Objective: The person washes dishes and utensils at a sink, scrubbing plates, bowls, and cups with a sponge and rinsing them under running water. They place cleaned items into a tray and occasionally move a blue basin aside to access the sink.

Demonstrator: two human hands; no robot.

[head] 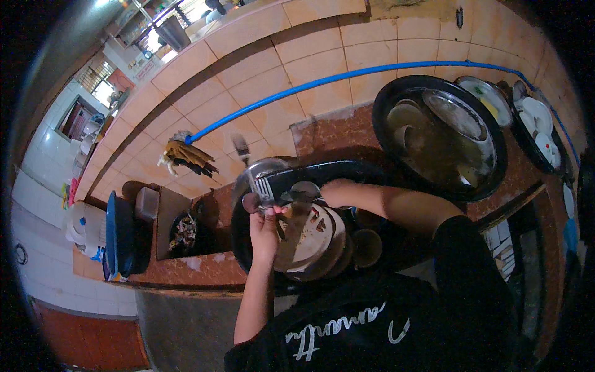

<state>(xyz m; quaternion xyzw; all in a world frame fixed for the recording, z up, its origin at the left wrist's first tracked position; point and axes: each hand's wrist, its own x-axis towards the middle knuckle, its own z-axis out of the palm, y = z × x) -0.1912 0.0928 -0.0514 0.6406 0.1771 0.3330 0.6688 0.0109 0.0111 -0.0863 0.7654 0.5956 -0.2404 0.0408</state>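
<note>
My left hand (264,232) grips a bunch of metal cutlery, with a fork (263,188) and the bowl of a spoon (251,202) sticking out past the fingers. Another fork (241,148), blurred, rises beyond them. My right hand (335,193) is curled at the handle of a large round-bowled spoon (305,190); its fingers are partly hidden. Both hands are over a black tub (341,165) holding a stack of soiled plates (316,232), the top one bearing brown food scraps. A round cup or bowl (367,248) lies beside the stack.
At right, a black oval basin (499,158) holds murky water and dishes; more dishes (534,116) stand beyond it. A blue hose (325,80) runs along the tiled wall to a cloth-wrapped end (188,152). Leftward are a recess with a food-scrap container (185,232) and a blue basin (116,237).
</note>
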